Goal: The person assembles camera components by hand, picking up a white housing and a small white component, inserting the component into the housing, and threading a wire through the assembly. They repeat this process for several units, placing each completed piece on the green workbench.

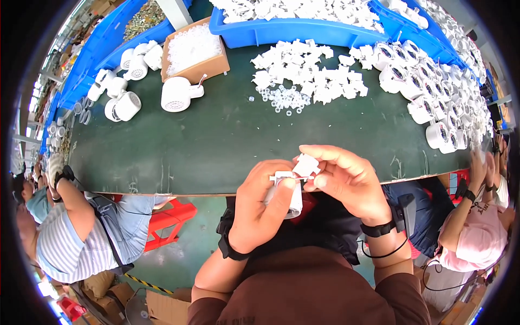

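From afar I see smooth white plastic on the held piece (306, 164), glossy plastic on the blue bin (298, 34), matt cardboard on the box (206, 71).

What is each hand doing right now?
Left hand: closed, holding a white plastic housing.
Right hand: fingers closed, holding a small white piece.

Head view, left fisheye of a worn pair: sited close above the fingers (338, 155), on the wearer's side, facing down and forward. Wide field: green workbench (211, 143) beyond the fingers, brown shirt (314, 287) behind them.
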Action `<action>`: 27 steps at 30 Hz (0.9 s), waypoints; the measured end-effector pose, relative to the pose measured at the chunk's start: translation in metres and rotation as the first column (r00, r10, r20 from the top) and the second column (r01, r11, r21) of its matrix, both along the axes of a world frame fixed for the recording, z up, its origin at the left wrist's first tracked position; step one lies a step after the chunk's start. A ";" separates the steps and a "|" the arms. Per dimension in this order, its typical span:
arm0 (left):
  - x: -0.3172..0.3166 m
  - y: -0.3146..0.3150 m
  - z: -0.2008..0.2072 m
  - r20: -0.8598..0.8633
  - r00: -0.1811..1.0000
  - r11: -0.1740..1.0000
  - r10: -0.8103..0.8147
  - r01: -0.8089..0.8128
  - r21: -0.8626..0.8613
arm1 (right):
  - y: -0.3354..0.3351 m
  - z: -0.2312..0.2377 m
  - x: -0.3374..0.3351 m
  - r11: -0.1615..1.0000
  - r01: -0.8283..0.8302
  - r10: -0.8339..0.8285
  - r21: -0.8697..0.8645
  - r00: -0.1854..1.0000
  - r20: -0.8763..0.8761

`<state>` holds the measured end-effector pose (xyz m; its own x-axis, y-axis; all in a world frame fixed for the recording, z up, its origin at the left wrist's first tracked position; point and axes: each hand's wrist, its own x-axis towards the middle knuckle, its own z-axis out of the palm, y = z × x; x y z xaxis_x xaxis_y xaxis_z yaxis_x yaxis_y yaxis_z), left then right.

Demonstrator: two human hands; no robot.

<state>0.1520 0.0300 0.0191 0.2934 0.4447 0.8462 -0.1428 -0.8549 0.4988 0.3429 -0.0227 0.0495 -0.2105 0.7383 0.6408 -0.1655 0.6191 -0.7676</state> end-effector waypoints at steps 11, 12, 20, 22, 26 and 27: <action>0.012 0.001 0.007 0.146 0.976 0.987 0.160 -0.160 -0.011 | -0.008 -0.008 -0.004 0.977 0.171 -0.145 0.131 0.971 -0.188; 0.013 0.002 0.009 0.141 0.956 0.963 0.259 -0.267 0.043 | -0.011 -0.010 -0.006 0.977 0.158 -0.136 0.142 0.979 -0.153; 0.018 -0.001 0.017 0.067 0.922 0.885 0.380 -0.384 0.263 | -0.004 -0.009 -0.025 0.897 0.359 -0.389 0.260 0.918 0.075; 0.019 -0.001 0.018 0.065 0.914 0.867 0.401 -0.401 0.296 | 0.000 -0.009 -0.024 0.866 0.376 -0.421 0.330 0.904 0.075; 0.019 0.002 0.015 0.079 0.910 0.845 0.408 -0.409 0.345 | -0.001 -0.012 -0.029 0.860 0.407 -0.442 0.308 0.896 0.051; 0.019 0.001 0.015 0.080 0.910 0.845 0.407 -0.408 0.345 | -0.001 -0.014 -0.030 0.850 0.424 -0.455 0.312 0.890 0.033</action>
<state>0.1712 0.0311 0.0341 0.1476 0.2017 0.9683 0.2556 -0.9535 0.1597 0.3131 -0.0234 0.0359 0.0163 0.5547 0.8319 0.2459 0.8042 -0.5411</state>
